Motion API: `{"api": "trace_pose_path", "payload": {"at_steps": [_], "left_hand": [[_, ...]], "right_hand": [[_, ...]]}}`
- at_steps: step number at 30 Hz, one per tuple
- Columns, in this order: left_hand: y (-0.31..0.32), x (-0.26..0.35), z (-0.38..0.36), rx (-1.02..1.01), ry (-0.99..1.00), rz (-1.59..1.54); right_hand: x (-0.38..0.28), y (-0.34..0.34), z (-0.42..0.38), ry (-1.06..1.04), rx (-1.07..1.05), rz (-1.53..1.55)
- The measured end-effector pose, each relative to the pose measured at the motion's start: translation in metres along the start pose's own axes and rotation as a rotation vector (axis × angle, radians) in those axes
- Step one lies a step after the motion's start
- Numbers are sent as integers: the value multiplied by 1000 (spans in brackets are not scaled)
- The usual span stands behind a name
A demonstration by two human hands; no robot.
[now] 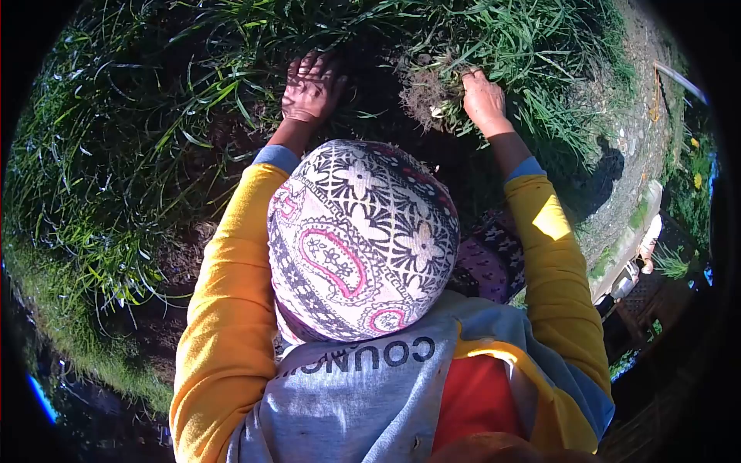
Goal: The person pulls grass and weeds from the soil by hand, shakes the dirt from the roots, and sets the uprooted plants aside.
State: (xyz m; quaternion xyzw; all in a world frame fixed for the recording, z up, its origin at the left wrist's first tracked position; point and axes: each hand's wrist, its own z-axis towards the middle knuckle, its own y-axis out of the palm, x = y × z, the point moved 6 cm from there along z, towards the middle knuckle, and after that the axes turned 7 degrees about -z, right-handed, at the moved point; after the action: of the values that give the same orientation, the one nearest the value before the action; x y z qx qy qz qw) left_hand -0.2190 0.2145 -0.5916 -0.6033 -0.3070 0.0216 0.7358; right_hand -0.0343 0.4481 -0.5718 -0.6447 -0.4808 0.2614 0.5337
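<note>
My left hand (311, 91) lies palm down on dark soil at the top centre, its fingers a little apart and nothing visible in it. To its right, my right hand (485, 100) has its fingers curled around the base of a grass clump (532, 69). Brown, soil-covered roots (423, 92) stick out to the left of that hand, and long green blades spread to its right. Between my forearms, a knee in patterned cloth (363, 239) hides part of the ground.
Long green grass (116, 154) covers the left side and top. On the right runs a gravelly strip (625, 154) with a pale concrete edge (644, 212). Beyond that edge, part of another person (650, 243) shows, beside a dark woven-looking object (641, 297).
</note>
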Motion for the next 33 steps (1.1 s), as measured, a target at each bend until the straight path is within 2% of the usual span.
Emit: {"api": "trace_pose_path", "payload": {"at_steps": [1, 3, 5, 6, 7, 9, 10, 13, 21, 22, 23, 25, 27, 28, 29, 31, 32, 33], "left_hand": [[1, -1, 0, -19, -8, 14], [3, -2, -1, -61, -24, 39], [4, -3, -1, -71, -34, 46], [7, -5, -2, -69, -33, 46], [8, -6, -2, -67, -31, 45], [10, -7, -3, -78, -40, 34], [10, -7, -2, -79, -43, 28], [9, -5, -2, -91, -46, 29], [6, -5, -2, -27, -12, -4], [3, -4, -2, -10, -10, -12], [1, -3, -2, 7, -9, -20], [3, -5, -2, 4, -13, -18], [5, -3, -5, -16, -12, -16], [5, -2, -5, -26, -15, -11], [4, -4, -1, -26, -19, 3], [7, -5, 0, -27, -27, 15], [5, -5, 0, -30, -29, 17], [5, -5, -1, -36, -31, 18]], "right_hand": [[1, -6, 14, 35, -1, 1], [22, 13, 42, -40, 108, -107], [32, 0, 59, 71, 75, -137], [51, 21, 69, 49, 66, -138], [58, 18, 75, 179, 8, -208], [72, 20, 78, 292, -70, -151], [74, 20, 77, 338, -16, -136], [83, 33, 86, 330, -286, -161], [78, 44, 71, 517, -287, -51], [78, 49, 71, 471, -296, -58], [80, 54, 68, 510, -254, -57], [68, 52, 64, 392, -282, -148], [47, 52, 39, 304, -261, -19], [27, 41, 25, 189, -357, -171], [24, 44, 8, 306, -361, 122], [2, 76, -29, 44, -134, -46], [-13, 54, -36, 142, -335, 285], [-28, 54, -42, 64, -380, 35]]}}
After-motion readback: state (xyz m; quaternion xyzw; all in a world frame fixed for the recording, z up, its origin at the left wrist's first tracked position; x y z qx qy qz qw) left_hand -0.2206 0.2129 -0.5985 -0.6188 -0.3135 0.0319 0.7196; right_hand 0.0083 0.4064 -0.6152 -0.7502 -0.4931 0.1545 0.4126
